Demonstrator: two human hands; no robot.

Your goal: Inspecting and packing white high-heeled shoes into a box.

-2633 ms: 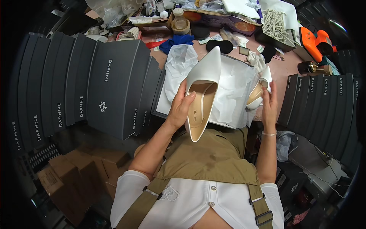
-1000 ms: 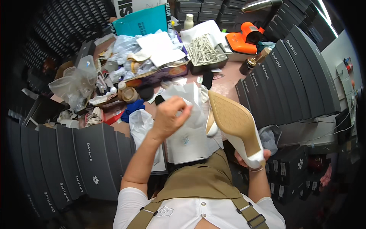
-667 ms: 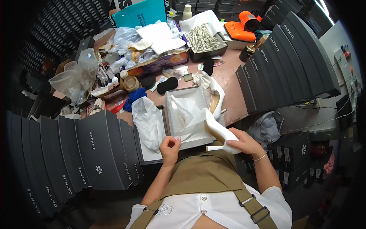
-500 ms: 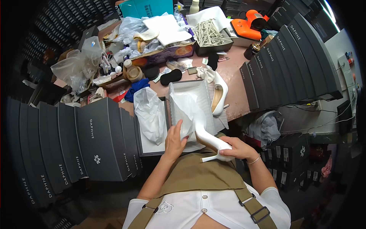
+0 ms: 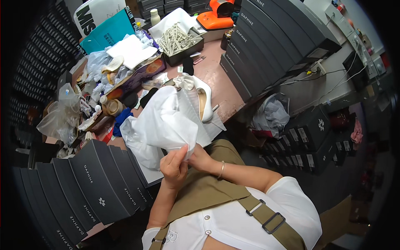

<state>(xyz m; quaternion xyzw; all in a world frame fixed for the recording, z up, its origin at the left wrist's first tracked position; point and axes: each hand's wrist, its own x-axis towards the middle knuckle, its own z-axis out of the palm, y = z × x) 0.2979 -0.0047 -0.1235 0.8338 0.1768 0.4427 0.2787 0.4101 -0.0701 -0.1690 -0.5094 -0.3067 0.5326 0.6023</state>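
A large sheet of white tissue paper (image 5: 166, 121) stands bunched up before me. My left hand (image 5: 173, 166) pinches its near edge between thumb and fingers. Close against it is my right hand (image 5: 201, 159), closed, its fingers mostly hidden by the paper and the left hand. What it grips does not show; the high-heeled shoe seen there earlier is out of sight. Beyond the paper, another white high-heeled shoe (image 5: 206, 100) lies on its side next to the paper-lined shoe box (image 5: 192, 100), largely covered. More white tissue (image 5: 141, 146) hangs over the left of the box area.
Dark shoe boxes stand stacked at the left (image 5: 100, 183) and right (image 5: 266, 46). An open box of pale sticks (image 5: 177, 41), an orange tape dispenser (image 5: 214, 18) and a cluttered carton (image 5: 137, 77) occupy the far table (image 5: 212, 62). A plastic bag (image 5: 271, 112) hangs at right.
My right hand has moved left to meet my left hand, and the shoe it held has gone out of sight. The tissue paper has been raised and bunched over the box. The view has turned right.
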